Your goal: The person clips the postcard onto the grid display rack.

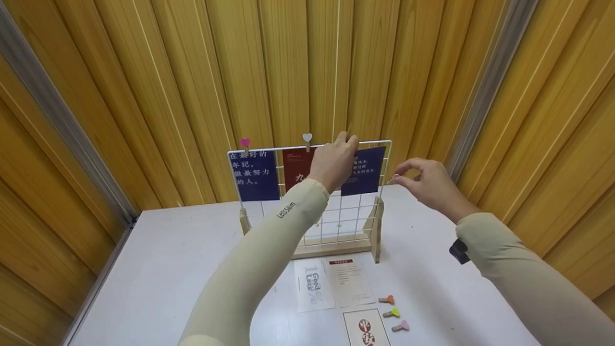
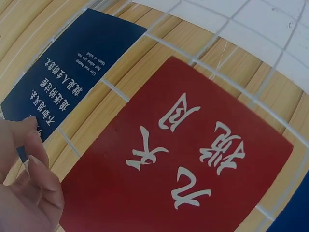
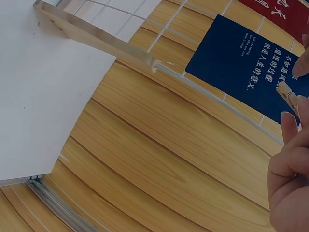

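My left hand (image 1: pixel 335 161) is at the top rail of a white wire grid rack (image 1: pixel 390 149), with thumb and fingers pinching the upper edge of a dark blue card (image 1: pixel 363 175) with white writing. The card hangs slightly tilted against the grid. To the right of the rack, my right hand (image 1: pixel 432 185) pinches a small wooden clothespin (image 3: pixel 288 95) between thumb and fingers. In the right wrist view, the clothespin's tip overlaps the blue card. A red card (image 2: pixel 169 159) hangs left of the blue one, partly hidden by my left hand in the head view.
Another blue card (image 1: pixel 257 180) hangs at the left under a pink heart clothespin (image 1: pixel 245 143); a white heart clothespin (image 1: pixel 307 139) tops the red card. Before the wooden base (image 1: pixel 336 250) lie several paper cards (image 1: pixel 350 283) and orange (image 1: pixel 389 300), yellow (image 1: pixel 394 312) and pink clothespins (image 1: pixel 402 326).
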Demonstrator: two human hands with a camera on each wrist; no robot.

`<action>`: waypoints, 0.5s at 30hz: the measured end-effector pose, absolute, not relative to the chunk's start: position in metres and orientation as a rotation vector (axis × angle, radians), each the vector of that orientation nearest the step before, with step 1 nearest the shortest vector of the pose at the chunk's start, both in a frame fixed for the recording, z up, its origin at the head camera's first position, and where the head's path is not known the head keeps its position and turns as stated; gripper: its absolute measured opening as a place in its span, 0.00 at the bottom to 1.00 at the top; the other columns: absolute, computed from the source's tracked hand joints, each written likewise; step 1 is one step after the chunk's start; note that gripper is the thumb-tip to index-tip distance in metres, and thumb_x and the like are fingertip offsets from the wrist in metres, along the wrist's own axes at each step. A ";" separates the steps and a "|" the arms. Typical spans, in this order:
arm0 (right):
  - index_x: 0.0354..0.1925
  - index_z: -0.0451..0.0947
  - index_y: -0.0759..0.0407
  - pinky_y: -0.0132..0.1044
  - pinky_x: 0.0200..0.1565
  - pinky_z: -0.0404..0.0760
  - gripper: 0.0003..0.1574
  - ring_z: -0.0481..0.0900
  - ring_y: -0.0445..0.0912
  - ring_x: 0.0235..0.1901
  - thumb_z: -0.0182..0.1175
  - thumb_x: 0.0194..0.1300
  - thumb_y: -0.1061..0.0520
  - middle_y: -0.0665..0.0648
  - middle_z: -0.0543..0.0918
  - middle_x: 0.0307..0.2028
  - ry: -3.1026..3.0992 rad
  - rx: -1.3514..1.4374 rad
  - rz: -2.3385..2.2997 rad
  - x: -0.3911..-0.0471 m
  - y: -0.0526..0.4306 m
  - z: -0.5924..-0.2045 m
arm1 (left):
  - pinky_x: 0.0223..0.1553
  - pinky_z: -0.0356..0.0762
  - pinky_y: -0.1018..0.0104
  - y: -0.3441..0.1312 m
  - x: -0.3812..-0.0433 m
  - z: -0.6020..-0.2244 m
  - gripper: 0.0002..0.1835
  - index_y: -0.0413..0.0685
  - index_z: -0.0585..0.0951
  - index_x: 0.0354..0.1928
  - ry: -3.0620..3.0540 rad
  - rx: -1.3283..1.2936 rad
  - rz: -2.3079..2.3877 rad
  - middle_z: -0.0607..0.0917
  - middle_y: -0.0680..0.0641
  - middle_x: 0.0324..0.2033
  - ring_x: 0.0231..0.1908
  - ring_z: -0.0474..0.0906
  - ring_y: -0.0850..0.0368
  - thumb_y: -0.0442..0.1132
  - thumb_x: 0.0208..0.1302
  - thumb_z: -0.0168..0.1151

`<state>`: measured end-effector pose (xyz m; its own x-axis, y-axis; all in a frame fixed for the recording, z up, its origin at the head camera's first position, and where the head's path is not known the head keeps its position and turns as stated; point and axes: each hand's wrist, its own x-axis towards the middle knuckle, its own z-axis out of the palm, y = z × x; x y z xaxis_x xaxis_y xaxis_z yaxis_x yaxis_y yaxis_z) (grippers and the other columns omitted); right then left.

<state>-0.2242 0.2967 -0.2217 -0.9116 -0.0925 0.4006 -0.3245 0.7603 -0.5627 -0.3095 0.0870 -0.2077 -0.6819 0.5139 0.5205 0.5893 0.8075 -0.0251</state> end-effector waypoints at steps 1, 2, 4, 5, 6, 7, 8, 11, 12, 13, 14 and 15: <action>0.43 0.83 0.63 0.33 0.28 0.78 0.08 0.76 0.50 0.26 0.65 0.67 0.61 0.61 0.85 0.42 -2.608 0.321 0.925 -0.225 0.295 -0.220 | 0.28 0.83 0.61 0.087 -0.311 -0.207 0.10 0.48 0.76 0.53 -2.483 -0.817 -0.195 0.81 0.45 0.50 0.30 0.83 0.52 0.37 0.73 0.55; 0.43 0.83 0.63 0.33 0.29 0.79 0.08 0.77 0.50 0.27 0.64 0.67 0.61 0.61 0.85 0.42 -2.610 0.321 0.924 -0.226 0.294 -0.218 | 0.29 0.83 0.60 0.087 -0.312 -0.206 0.10 0.48 0.76 0.53 -2.488 -0.819 -0.195 0.82 0.46 0.48 0.30 0.84 0.52 0.37 0.73 0.56; 0.44 0.83 0.63 0.34 0.29 0.79 0.08 0.78 0.51 0.27 0.64 0.68 0.60 0.61 0.85 0.42 -2.613 0.323 0.924 -0.228 0.292 -0.214 | 0.30 0.83 0.59 0.087 -0.314 -0.205 0.10 0.48 0.76 0.52 -2.495 -0.824 -0.196 0.83 0.46 0.45 0.32 0.84 0.50 0.36 0.72 0.56; 0.44 0.83 0.63 0.34 0.29 0.79 0.08 0.78 0.51 0.27 0.64 0.68 0.60 0.61 0.85 0.41 -2.613 0.325 0.928 -0.229 0.291 -0.212 | 0.30 0.83 0.58 0.087 -0.315 -0.204 0.09 0.48 0.76 0.52 -2.494 -0.827 -0.196 0.83 0.47 0.43 0.32 0.84 0.50 0.36 0.72 0.56; 0.44 0.83 0.63 0.33 0.29 0.79 0.09 0.78 0.51 0.28 0.64 0.68 0.59 0.60 0.85 0.41 -2.611 0.329 0.927 -0.230 0.290 -0.210 | 0.30 0.83 0.58 0.087 -0.316 -0.204 0.09 0.48 0.76 0.51 -2.492 -0.828 -0.196 0.84 0.47 0.42 0.33 0.84 0.50 0.36 0.72 0.57; 0.44 0.83 0.63 0.32 0.29 0.79 0.09 0.78 0.51 0.28 0.64 0.68 0.59 0.60 0.86 0.41 -2.604 0.337 0.922 -0.232 0.289 -0.207 | 0.30 0.83 0.58 0.087 -0.317 -0.203 0.09 0.48 0.75 0.51 -2.489 -0.830 -0.199 0.84 0.47 0.41 0.33 0.84 0.49 0.37 0.72 0.57; 0.44 0.83 0.63 0.31 0.30 0.79 0.09 0.79 0.51 0.29 0.64 0.68 0.60 0.60 0.86 0.40 -2.594 0.345 0.914 -0.233 0.288 -0.205 | 0.30 0.83 0.58 0.087 -0.317 -0.203 0.09 0.48 0.75 0.51 -2.486 -0.832 -0.200 0.84 0.47 0.40 0.33 0.84 0.49 0.37 0.72 0.58; 0.44 0.83 0.65 0.29 0.32 0.77 0.09 0.79 0.51 0.33 0.64 0.67 0.61 0.60 0.86 0.40 -2.557 0.369 0.880 -0.238 0.285 -0.198 | 0.30 0.83 0.58 0.087 -0.319 -0.202 0.09 0.47 0.75 0.50 -2.479 -0.843 -0.199 0.85 0.47 0.41 0.33 0.84 0.49 0.38 0.71 0.59; 0.44 0.83 0.65 0.28 0.33 0.76 0.09 0.78 0.50 0.34 0.64 0.67 0.61 0.60 0.86 0.41 -2.544 0.375 0.864 -0.239 0.283 -0.196 | 0.30 0.83 0.58 0.088 -0.319 -0.202 0.08 0.47 0.75 0.49 -2.480 -0.845 -0.195 0.85 0.47 0.41 0.33 0.84 0.49 0.38 0.71 0.59; 0.44 0.83 0.65 0.28 0.32 0.75 0.09 0.78 0.50 0.33 0.64 0.67 0.61 0.60 0.86 0.41 -2.534 0.381 0.849 -0.241 0.282 -0.195 | 0.30 0.83 0.58 0.088 -0.319 -0.201 0.08 0.47 0.75 0.49 -2.483 -0.846 -0.192 0.85 0.46 0.40 0.33 0.85 0.49 0.37 0.71 0.58; 0.44 0.83 0.65 0.28 0.31 0.74 0.09 0.77 0.50 0.31 0.64 0.67 0.62 0.60 0.86 0.40 -2.525 0.384 0.838 -0.242 0.281 -0.193 | 0.30 0.83 0.58 0.088 -0.319 -0.200 0.08 0.47 0.75 0.49 -2.487 -0.844 -0.187 0.85 0.46 0.40 0.33 0.85 0.49 0.37 0.71 0.58; 0.44 0.83 0.65 0.28 0.29 0.74 0.09 0.76 0.50 0.30 0.64 0.67 0.62 0.60 0.86 0.41 -2.518 0.385 0.830 -0.243 0.279 -0.191 | 0.30 0.83 0.58 0.088 -0.319 -0.199 0.08 0.47 0.75 0.50 -2.492 -0.842 -0.180 0.85 0.46 0.40 0.33 0.85 0.49 0.36 0.71 0.58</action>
<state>-0.2432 0.2790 -0.1909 -0.8561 -0.1175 0.5032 -0.3938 0.7790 -0.4880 -0.3192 0.0876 -0.1993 -0.6842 0.5331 0.4977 0.5989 0.8001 -0.0336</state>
